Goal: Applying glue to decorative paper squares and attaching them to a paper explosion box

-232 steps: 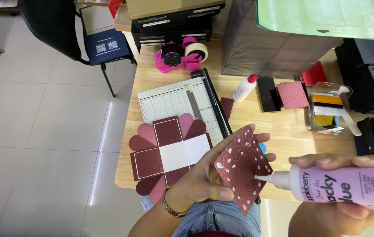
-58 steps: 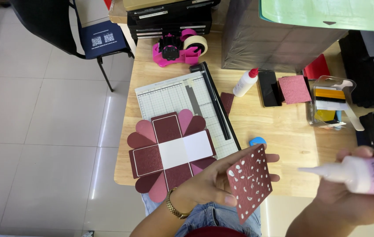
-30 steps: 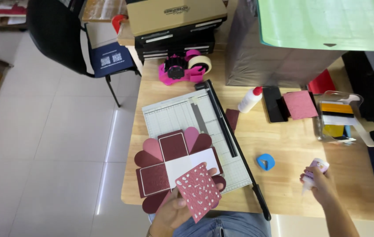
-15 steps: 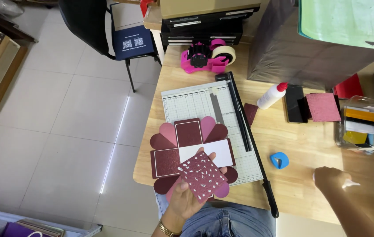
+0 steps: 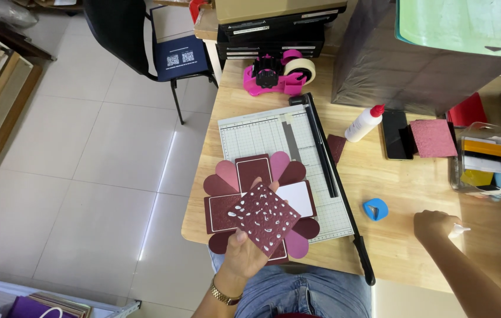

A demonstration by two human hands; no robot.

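Observation:
My left hand (image 5: 240,257) holds a maroon square card (image 5: 264,217) by its lower edge, its face dotted with white glue. It hovers over an unfolded maroon and pink box layout with petal flaps (image 5: 244,176), which lies on a paper trimmer (image 5: 274,132). My right hand (image 5: 434,225) rests on the wooden table (image 5: 415,176) at the right, fingers closed around a glue bottle. Only the bottle's white nozzle (image 5: 461,229) shows past the fingers.
A small blue punch (image 5: 375,209) lies left of my right hand. Farther back are a white glue bottle with a red cap (image 5: 363,122), a phone (image 5: 396,134), a pink glitter square (image 5: 433,137), a clear box (image 5: 485,162), a pink tape dispenser (image 5: 274,76) and a chair (image 5: 144,41).
My left hand brought the dotted card down over the box layout. My right hand swung away from the card and dropped to the table at the right with the glue bottle.

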